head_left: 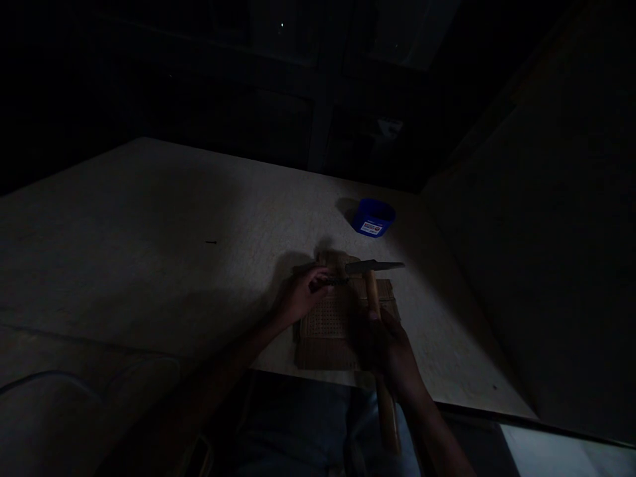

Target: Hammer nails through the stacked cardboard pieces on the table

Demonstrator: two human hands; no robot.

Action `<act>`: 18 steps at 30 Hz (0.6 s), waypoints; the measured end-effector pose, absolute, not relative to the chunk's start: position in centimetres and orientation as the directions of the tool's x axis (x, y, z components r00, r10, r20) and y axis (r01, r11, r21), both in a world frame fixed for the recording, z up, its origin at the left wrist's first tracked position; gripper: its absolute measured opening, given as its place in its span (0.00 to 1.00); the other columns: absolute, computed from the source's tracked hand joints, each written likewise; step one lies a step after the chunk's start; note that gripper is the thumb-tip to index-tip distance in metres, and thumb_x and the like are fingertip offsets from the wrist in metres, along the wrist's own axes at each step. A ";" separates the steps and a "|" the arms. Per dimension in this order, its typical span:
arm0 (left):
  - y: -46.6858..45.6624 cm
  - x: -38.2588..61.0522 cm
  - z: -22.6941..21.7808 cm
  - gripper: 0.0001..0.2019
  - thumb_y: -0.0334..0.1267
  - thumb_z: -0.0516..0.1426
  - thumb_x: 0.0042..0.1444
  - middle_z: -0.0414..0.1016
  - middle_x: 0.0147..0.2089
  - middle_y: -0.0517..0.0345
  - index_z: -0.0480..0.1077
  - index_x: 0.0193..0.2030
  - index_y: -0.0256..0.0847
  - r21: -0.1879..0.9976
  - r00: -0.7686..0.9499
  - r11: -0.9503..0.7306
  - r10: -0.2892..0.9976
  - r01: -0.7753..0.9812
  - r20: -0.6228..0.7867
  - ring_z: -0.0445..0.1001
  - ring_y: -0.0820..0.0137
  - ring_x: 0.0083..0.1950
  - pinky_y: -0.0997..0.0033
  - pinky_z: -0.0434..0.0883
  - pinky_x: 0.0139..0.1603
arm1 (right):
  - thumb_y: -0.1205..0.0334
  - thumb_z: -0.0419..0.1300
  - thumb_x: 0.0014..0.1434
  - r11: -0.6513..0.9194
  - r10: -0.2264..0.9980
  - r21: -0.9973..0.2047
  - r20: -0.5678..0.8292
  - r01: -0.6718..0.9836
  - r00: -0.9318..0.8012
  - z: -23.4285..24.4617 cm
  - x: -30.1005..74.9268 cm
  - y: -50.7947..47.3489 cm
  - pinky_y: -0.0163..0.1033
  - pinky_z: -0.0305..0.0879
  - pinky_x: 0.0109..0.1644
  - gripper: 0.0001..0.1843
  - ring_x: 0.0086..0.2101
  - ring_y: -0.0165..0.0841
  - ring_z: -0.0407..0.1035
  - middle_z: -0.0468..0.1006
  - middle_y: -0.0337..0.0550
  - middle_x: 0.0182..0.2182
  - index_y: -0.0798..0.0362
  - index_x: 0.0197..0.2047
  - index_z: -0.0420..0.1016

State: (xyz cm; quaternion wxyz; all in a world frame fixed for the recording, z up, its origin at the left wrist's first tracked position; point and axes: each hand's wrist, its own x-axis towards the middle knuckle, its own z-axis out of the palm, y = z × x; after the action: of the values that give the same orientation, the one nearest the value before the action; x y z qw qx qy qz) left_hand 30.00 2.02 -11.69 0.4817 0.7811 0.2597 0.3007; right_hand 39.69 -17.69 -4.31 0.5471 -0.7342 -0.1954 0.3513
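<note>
A wooden-handled hammer (373, 283) is gripped in my right hand (385, 351), its metal head held level just above a brown block with a grid of small holes (330, 324). My left hand (301, 295) rests on the block's upper left part, fingers pinched round a thin dark nail-like piece (334, 281) that points toward the hammer head. The room is very dim, so fine detail is lost.
A blue tub with a white label (373, 218) stands on the pale tabletop (149, 218) behind the block. A small dark nail (211, 242) lies alone to the left. A dark wall panel rises at the right; the table's near edge runs by my lap.
</note>
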 end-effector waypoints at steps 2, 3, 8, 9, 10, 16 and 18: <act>2.1 30.2 -11.6 0.19 0.34 0.65 0.56 0.82 0.46 0.56 0.73 0.55 0.44 0.899 0.702 -0.418 0.680 0.132 0.213 0.80 0.68 0.41 0.68 0.77 0.43 | 0.34 0.62 0.56 -0.301 0.651 -0.931 -0.360 -0.209 0.669 -4.8 39.6 -17.6 0.31 0.52 0.17 0.27 0.17 0.26 0.55 0.62 0.31 0.19 0.52 0.37 0.71; 2.2 30.3 -11.5 0.18 0.34 0.65 0.56 0.82 0.46 0.56 0.74 0.54 0.44 0.884 0.713 -0.445 0.666 0.143 0.220 0.80 0.68 0.42 0.67 0.76 0.44 | 0.34 0.63 0.55 -0.281 0.637 -0.924 -0.382 -0.260 0.669 -4.9 39.5 -17.5 0.30 0.50 0.17 0.27 0.17 0.25 0.53 0.60 0.29 0.19 0.51 0.36 0.69; 2.5 30.6 -11.0 0.06 0.35 0.64 0.59 0.81 0.43 0.56 0.80 0.43 0.45 0.782 0.747 -0.611 0.576 0.122 0.333 0.78 0.66 0.46 0.64 0.74 0.49 | 0.34 0.67 0.50 -0.170 0.625 -0.885 -0.437 -0.433 0.647 -4.5 38.7 -17.4 0.27 0.44 0.15 0.29 0.16 0.21 0.46 0.54 0.25 0.18 0.49 0.32 0.63; 2.5 30.6 -11.0 0.06 0.35 0.63 0.59 0.80 0.43 0.56 0.80 0.42 0.45 0.776 0.743 -0.619 0.574 0.118 0.344 0.78 0.66 0.46 0.64 0.74 0.49 | 0.34 0.68 0.50 -0.154 0.629 -0.882 -0.434 -0.444 0.645 -4.4 38.6 -17.4 0.27 0.43 0.15 0.28 0.15 0.21 0.45 0.53 0.25 0.18 0.49 0.33 0.63; 2.5 30.7 -10.9 0.05 0.35 0.63 0.59 0.80 0.42 0.56 0.80 0.42 0.44 0.776 0.741 -0.620 0.574 0.115 0.348 0.78 0.66 0.45 0.64 0.74 0.49 | 0.35 0.68 0.50 -0.143 0.630 -0.882 -0.431 -0.449 0.646 -4.3 38.5 -17.4 0.27 0.43 0.14 0.28 0.15 0.21 0.45 0.53 0.25 0.18 0.49 0.34 0.64; 2.5 30.8 -11.0 0.05 0.35 0.64 0.58 0.80 0.41 0.56 0.79 0.42 0.43 0.788 0.728 -0.605 0.590 0.112 0.349 0.78 0.66 0.44 0.64 0.74 0.47 | 0.36 0.69 0.50 -0.118 0.624 -0.878 -0.430 -0.465 0.653 -4.3 38.0 -17.6 0.26 0.43 0.15 0.27 0.16 0.20 0.45 0.53 0.24 0.18 0.50 0.35 0.65; 2.5 30.7 -11.0 0.06 0.36 0.64 0.58 0.80 0.42 0.55 0.79 0.43 0.43 0.782 0.723 -0.608 0.600 0.134 0.343 0.78 0.65 0.45 0.64 0.74 0.47 | 0.36 0.69 0.50 -0.105 0.622 -0.875 -0.428 -0.472 0.656 -4.2 37.8 -17.7 0.26 0.42 0.15 0.28 0.16 0.20 0.43 0.52 0.24 0.18 0.50 0.35 0.65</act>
State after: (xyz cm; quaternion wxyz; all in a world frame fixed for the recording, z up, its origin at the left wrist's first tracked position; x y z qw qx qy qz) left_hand 30.74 2.49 -11.03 0.3856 0.8443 0.2173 0.3021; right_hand 37.81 -17.73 -4.25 0.6663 -0.6196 -0.0603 0.4105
